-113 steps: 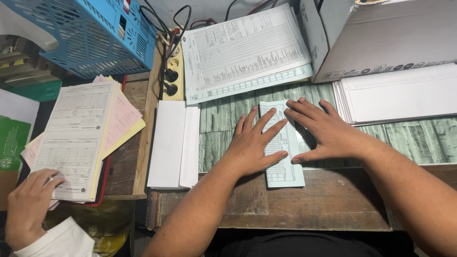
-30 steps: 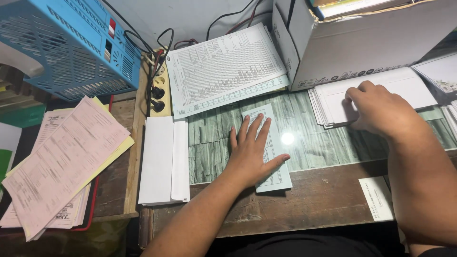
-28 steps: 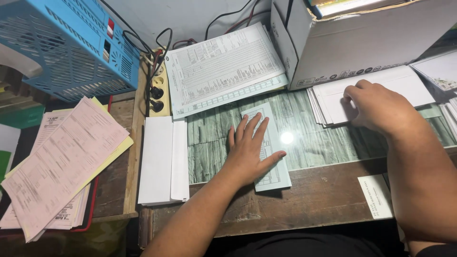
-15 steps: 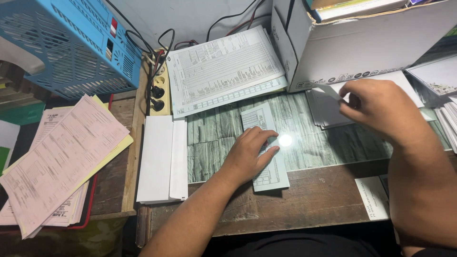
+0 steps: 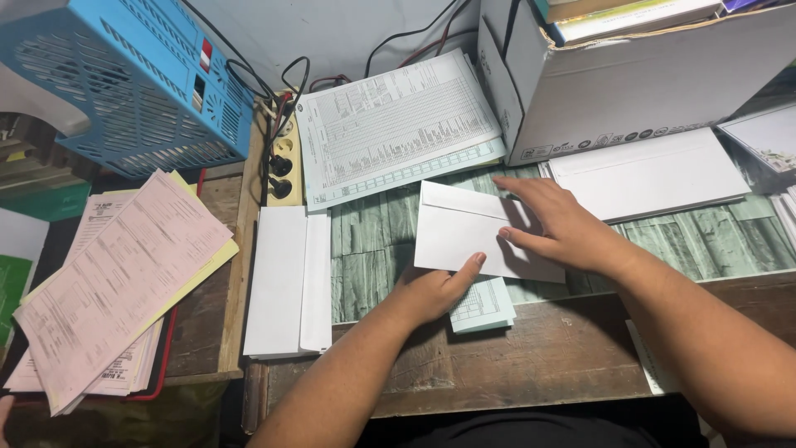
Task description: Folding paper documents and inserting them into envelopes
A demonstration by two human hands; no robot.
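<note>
Up behind the white envelope (image 5: pixel 464 228), a grey cardboard box (image 5: pixel 630 91) stands open at its top with books or papers showing inside it, though what exactly they are cannot be made out. Far to the left of the envelope sits a blue plastic basket (image 5: pixel 124 83) lying on its side; its contents are hidden. The envelope itself lies flat, flap side up, on the surface (image 5: pixel 531 357), covering most of a pale green folded form (image 5: pixel 483 305), whose lower end sticks out just below the envelope's near edge. The left hand (image 5: pixel 435 290) rests at that near edge, thumb laid on top of the envelope and fingers curled underneath, pinching envelope and form together. The right hand (image 5: pixel 564 228) lies open and flat on the envelope's right half, fingers spread and pressing it down. Just right of the envelope is a stack of white envelopes (image 5: pixel 647 174); just left, a folded white sheet (image 5: pixel 286 278); behind it, a printed table sheet (image 5: pixel 398 120) beside a power strip (image 5: pixel 282 149).
</note>
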